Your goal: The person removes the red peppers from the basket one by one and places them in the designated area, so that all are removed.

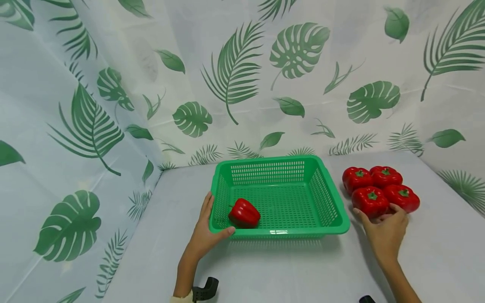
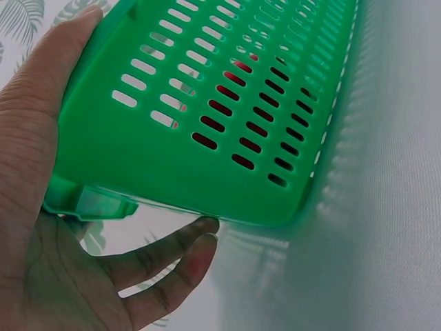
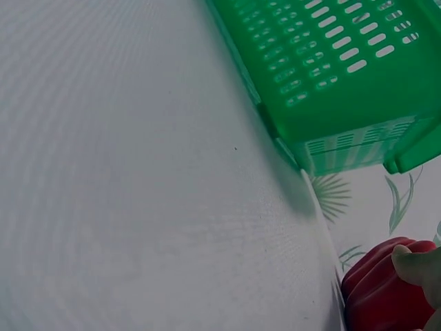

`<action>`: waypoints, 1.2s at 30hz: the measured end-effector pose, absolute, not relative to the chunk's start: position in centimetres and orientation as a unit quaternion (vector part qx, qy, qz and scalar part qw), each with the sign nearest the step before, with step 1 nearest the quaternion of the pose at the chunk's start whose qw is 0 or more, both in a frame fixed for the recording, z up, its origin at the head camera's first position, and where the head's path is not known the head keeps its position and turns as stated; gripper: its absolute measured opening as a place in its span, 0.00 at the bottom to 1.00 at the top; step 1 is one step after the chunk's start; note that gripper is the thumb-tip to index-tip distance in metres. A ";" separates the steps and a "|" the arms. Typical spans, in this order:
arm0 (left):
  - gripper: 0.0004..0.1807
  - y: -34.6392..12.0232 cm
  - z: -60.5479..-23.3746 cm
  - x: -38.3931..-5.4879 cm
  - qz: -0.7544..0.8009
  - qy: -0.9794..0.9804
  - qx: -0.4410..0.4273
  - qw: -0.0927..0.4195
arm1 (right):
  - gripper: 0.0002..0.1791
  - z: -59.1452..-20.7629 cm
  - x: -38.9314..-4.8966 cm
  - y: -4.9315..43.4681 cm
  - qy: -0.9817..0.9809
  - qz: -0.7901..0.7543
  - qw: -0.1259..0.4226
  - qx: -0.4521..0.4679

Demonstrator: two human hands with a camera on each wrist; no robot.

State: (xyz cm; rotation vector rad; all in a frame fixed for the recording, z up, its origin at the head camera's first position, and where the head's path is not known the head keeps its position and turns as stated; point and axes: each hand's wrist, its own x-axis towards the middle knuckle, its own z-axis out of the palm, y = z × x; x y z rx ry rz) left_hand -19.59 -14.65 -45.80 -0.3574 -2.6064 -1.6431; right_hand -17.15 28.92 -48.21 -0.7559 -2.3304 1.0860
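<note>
A green plastic basket [image 1: 291,231] with slotted walls stands on the table. One red bell pepper [image 1: 246,213] lies on its side in the basket's front left corner. My left hand [image 1: 203,237] holds that same corner, its thumb along the front rim and its fingers against the left side [image 2: 165,172]. To the right of the basket, my right hand [image 1: 387,235] grips the front left bell pepper [image 1: 369,201] of a cluster, thumb on one side and fingers on the other. In the right wrist view this pepper [image 3: 382,296] is partly cut off by the frame edge.
Three more red bell peppers, at back left [image 1: 356,178], back right [image 1: 387,176] and front right [image 1: 404,198], sit close against the gripped one. A white curtain [image 1: 257,63] with green leaf prints rises behind the table [image 1: 273,269] and along its sides.
</note>
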 end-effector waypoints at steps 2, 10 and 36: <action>0.57 -14.6 -45.8 -19.6 -0.530 -0.840 -0.117 0.020 | 0.49 -48.1 -17.1 28.9 -0.844 0.396 0.223 -0.283; 0.58 -14.7 -45.4 -19.5 -0.533 -0.837 -0.119 0.024 | 0.50 -47.3 -16.9 28.8 -0.848 0.390 0.202 -0.296; 0.57 -14.7 -45.8 -19.6 -0.539 -0.834 -0.116 0.023 | 0.46 -38.4 -16.4 28.0 -0.860 0.414 0.237 -0.181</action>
